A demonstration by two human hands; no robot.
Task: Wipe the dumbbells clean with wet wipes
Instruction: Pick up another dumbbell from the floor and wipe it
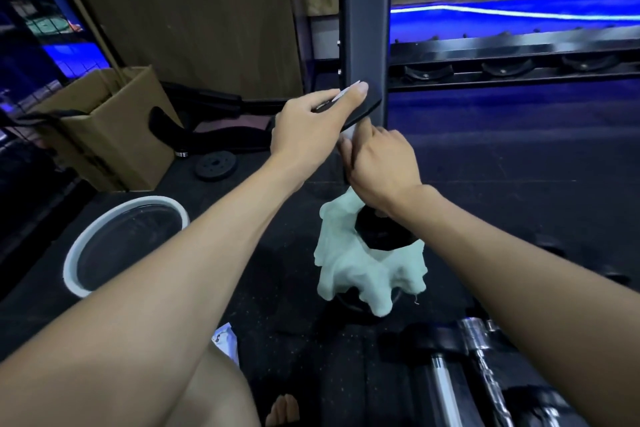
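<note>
Dumbbell (382,232) upright, cloth-draped | left hand (311,125) wiping top plate (363,104), right hand (381,166) gripping handle | next: turn plate.

Soft pale cloth (367,267), matt blk dumbbell plate (360,107), glossy chrome bars (474,333), brown cardboard box (114,135), speckled rubber floor (277,305)

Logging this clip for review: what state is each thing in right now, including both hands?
left hand: grips the dumbbell's upper black plate from above
right hand: curled round the dumbbell's handle
dumbbell: stood on end, held by both hands
pale green cloth: draped over the dumbbell's lower end
white bucket: upright on the floor; contents unclear
cardboard box: open at the top
rack: cradles in view hold no dumbbells
</note>
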